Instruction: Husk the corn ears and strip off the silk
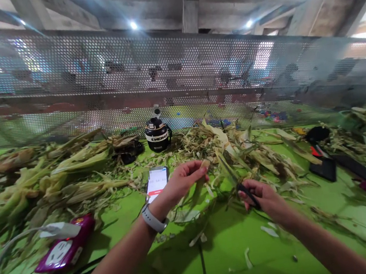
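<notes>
In the middle of the view my left hand (188, 177) is closed in a pinch on a piece of corn husk (198, 187), pale at the fingertips and hanging down below them. To its right, my right hand (260, 196) is closed around the black handles of a pair of scissors (247, 195). The blades point up and left, close to a strip of husk; whether they are apart is hard to make out. Beyond both hands lies a pile of cut and dry corn husks (237, 143). Small scraps of husk (270, 231) are scattered on the green table (232, 264) beneath.
Whole corn husks (73, 166) are heaped at left. A phone (158, 182) showing a timer lies beside my left wrist. Behind stands a black jug (156, 135) against a perforated metal screen (175, 75). A purple power bank (66, 247) with a cable is at left, a dark phone (323, 169) at right.
</notes>
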The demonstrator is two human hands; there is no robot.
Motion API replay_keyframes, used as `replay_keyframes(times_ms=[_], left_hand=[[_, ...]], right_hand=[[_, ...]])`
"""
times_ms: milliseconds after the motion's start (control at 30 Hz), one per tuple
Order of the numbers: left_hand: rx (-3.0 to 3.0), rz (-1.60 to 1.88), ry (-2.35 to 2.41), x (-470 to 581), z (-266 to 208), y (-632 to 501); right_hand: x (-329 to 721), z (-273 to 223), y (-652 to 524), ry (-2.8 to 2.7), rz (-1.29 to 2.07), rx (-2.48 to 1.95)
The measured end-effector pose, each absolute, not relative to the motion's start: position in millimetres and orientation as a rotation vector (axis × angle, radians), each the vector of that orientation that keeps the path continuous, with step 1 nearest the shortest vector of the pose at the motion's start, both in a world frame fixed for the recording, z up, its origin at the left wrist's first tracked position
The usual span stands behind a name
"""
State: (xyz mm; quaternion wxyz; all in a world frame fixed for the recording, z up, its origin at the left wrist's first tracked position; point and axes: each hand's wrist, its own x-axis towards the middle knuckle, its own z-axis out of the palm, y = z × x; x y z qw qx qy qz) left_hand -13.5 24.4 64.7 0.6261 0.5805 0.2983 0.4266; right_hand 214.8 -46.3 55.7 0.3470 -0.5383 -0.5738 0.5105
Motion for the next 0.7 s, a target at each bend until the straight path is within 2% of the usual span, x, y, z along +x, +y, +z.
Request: replay_keyframes(times_ms=[133, 400, 700], left_hand=[[1.248, 1.174, 0.654, -13, 68, 25], [1.365, 1.281, 0.588, 4, 63, 8], [1.827, 1.337, 0.471, 1, 55, 2]], right_hand=[[219, 55, -55, -1.502, 1.442, -1.380], [228, 34, -69, -1.282, 1.832, -1.143], [239, 36, -75, -1.321, 1.769, -1.108]])
